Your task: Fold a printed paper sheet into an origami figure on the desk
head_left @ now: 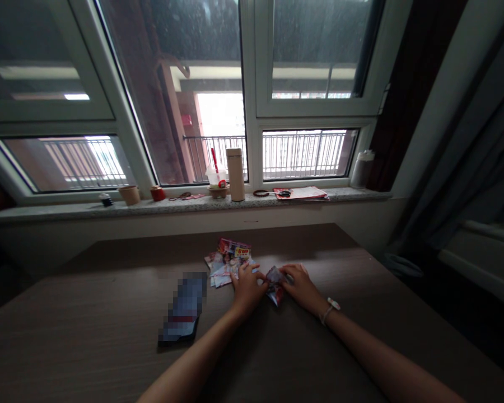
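Between my two hands a small piece of folded, glossy printed paper [274, 286] lies on the table, creased into an angular shape with a point toward me. My left hand [248, 288] grips its left edge with thumb and fingers. From the other side, the bent fingers of my right hand [303, 288] hold the right edge; a bracelet [330, 310] circles that wrist. Just beyond my left hand is a loose pile of colourful printed papers [229, 260], some with pale sides showing. The exact folds under my fingertips are hidden.
A phone [185, 308], its screen blurred, rests on the brown table [109, 336] left of my arms. Along the windowsill [185, 205] stand a beige flask [235, 174], a cup with a red straw [216, 176], a paper cup [129, 195], scissors [282, 193] and a clear bottle [362, 169].
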`<action>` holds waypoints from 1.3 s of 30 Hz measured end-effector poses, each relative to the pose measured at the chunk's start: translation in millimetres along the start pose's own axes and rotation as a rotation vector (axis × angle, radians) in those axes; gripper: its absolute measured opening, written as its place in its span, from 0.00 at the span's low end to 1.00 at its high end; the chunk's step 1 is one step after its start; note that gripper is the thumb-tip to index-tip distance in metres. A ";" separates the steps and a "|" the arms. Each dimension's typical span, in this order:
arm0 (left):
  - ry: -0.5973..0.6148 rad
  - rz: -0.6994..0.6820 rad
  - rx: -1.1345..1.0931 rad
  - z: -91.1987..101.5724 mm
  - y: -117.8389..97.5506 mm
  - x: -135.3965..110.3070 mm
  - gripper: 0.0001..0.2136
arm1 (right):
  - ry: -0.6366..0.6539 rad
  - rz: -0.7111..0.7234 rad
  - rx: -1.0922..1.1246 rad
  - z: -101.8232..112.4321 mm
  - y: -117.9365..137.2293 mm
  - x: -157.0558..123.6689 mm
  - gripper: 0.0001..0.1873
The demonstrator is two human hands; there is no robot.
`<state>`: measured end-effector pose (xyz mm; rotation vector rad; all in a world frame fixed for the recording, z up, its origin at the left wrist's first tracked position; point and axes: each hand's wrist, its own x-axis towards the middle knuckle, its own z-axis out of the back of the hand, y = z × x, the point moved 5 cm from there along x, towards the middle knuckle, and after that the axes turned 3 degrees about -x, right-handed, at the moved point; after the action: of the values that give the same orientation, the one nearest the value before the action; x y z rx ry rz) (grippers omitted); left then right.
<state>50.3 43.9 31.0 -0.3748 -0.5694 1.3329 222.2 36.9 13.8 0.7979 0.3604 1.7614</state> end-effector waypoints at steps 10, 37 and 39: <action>-0.036 0.033 0.007 -4.2 -3.3 -4.8 0.04 | -0.004 -0.146 -0.068 -4.6 9.5 -1.2 0.18; -0.049 0.009 -0.024 -5.4 2.4 -2.2 0.09 | 0.068 -0.159 -0.138 -8.7 3.5 0.5 0.13; -0.052 0.007 -0.021 -6.4 4.4 -1.6 0.07 | 0.065 -0.150 -0.147 -7.4 2.8 0.2 0.13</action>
<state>50.3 43.6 23.1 -0.3603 -0.6267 1.3475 215.2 37.3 10.2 0.5953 0.3218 1.6544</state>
